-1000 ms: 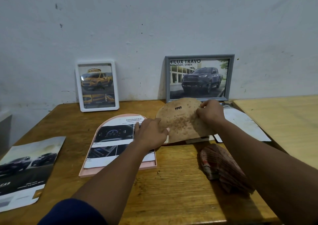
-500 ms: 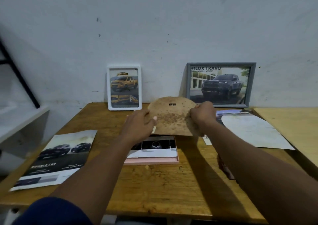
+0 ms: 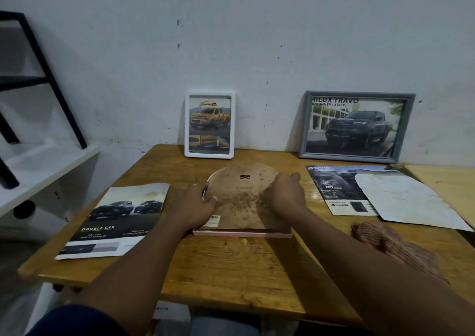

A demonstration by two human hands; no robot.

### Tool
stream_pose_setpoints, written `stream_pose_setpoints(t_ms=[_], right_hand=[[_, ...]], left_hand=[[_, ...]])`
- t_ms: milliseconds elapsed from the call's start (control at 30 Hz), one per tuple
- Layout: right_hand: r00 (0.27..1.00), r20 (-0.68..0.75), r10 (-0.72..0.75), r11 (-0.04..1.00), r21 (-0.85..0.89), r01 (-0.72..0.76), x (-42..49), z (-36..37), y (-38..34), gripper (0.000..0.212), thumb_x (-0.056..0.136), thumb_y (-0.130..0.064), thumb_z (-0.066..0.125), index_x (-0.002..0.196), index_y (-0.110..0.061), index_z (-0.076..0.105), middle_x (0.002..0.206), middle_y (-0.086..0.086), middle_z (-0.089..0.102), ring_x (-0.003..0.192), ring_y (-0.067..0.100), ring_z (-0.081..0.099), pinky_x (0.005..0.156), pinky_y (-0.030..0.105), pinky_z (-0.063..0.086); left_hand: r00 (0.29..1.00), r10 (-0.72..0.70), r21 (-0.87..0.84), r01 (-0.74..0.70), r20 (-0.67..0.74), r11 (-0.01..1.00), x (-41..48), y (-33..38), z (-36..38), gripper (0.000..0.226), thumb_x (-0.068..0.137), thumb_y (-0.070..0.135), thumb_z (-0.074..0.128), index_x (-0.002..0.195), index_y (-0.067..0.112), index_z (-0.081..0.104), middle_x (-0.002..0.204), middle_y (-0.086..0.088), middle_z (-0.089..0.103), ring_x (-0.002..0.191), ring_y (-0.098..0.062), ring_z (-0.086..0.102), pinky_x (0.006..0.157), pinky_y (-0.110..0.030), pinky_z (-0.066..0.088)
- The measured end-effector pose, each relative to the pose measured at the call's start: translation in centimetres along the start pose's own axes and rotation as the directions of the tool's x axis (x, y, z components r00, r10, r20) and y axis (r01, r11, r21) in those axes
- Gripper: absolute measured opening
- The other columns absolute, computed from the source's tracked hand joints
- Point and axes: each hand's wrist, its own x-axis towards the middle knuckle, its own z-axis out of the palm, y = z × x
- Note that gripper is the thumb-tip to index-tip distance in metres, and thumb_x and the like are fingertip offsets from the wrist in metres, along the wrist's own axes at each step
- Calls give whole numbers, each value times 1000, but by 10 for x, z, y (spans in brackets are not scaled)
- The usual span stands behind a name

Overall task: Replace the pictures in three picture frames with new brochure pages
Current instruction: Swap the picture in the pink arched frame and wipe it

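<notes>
- Backing board (image 3: 241,202) lies on pink frame (image 3: 241,233), arch and length toward wall.
- Left hand (image 3: 195,207), right hand (image 3: 282,197) clasp its sides.
- Brochure page (image 3: 115,220) reads "DOUBLE CAB".

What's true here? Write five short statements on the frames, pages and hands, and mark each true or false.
1. The white frame stands against the wall. True.
2. The grey frame lies flat on the table. False: it also stands against the wall.
3. The left hand and right hand both touch the brown backing board on the pink frame. True.
4. The Double Cab page lies right of the pink frame. False: it lies to its left.
5. The cloth lies on the table. True.
</notes>
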Motion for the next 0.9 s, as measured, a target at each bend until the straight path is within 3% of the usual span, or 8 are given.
stream_pose_setpoints(t_ms=[100, 233, 333, 433, 600, 667, 767, 900], right_hand=[[998, -17, -53, 990, -130, 51, -7, 1, -3, 21, 95, -25, 59, 109, -8, 60, 133, 17, 41, 91, 30, 52, 80, 39, 47], [989, -18, -144, 924, -360, 128, -9, 4, 3, 32, 95, -39, 52, 113, -14, 62, 129, 13, 49, 118, 35, 43, 98, 45, 36], [980, 25, -199, 915, -352, 195, -3, 4, 9, 37, 93, -42, 54, 117, -14, 62, 129, 13, 49, 119, 34, 45, 98, 46, 37], [976, 33, -216, 929, -301, 216, 4, 5, 14, 39, 94, -43, 52, 120, -15, 60, 128, 13, 50, 117, 33, 47, 97, 47, 42], [975, 110, -193, 974, -100, 204, 22, 4, 14, 51, 95, -45, 53, 138, -18, 47, 142, 11, 42, 129, 31, 41, 106, 49, 38], [967, 168, -191, 975, -84, 207, 24, 10, 9, 51, 96, -45, 51, 139, -17, 46, 144, 9, 42, 130, 29, 43, 109, 51, 34], [965, 133, -225, 952, -179, 247, 20, 28, 8, 49, 99, -45, 38, 138, -16, 44, 144, 11, 42, 134, 29, 39, 112, 55, 29], [951, 170, -257, 922, -252, 294, 19, 39, 10, 60, 101, -44, 25, 150, -10, 28, 161, 15, 21, 152, 31, 11, 119, 59, 14]], left_hand=[[1000, -10, 18, 10, 8, 1000, 2, 0, 2, 58, 97, 42, 57, 150, 21, 46, 146, -8, 55, 133, -28, 50, 97, -37, 43], [999, 23, 85, -20, -27, 996, 0, -3, 10, 58, 97, 41, 53, 148, 16, 44, 147, -9, 51, 133, -29, 48, 105, -44, 43], [998, 62, 159, -59, -12, 986, 0, -3, 13, 56, 102, 37, 45, 152, 14, 38, 157, -9, 40, 149, -28, 28, 120, -48, 24], [995, 95, 215, -98, 23, 972, 2, -3, 13, 52, 103, 36, 40, 151, 14, 39, 161, -9, 33, 155, -25, 12, 124, -48, 11], [999, 41, 173, -46, 35, 984, 8, 5, 6, 32, 101, 38, 46, 124, 17, 49, 148, -12, 45, 143, -29, 35, 116, -50, 31], [1000, 21, 108, -23, 19, 994, 12, 9, 9, 37, 101, 40, 46, 130, 17, 46, 149, -12, 43, 138, -31, 40, 113, -49, 35], [998, 37, 67, -40, 43, 997, 17, 8, 21, 58, 104, 42, 42, 155, 18, 28, 166, -8, 21, 155, -26, 11, 124, -46, 13], [994, 67, 152, -81, 92, 985, 22, 3, 26, 61, 105, 46, 35, 159, 20, 23, 170, -6, 8, 156, -24, 1, 124, -44, 4]])
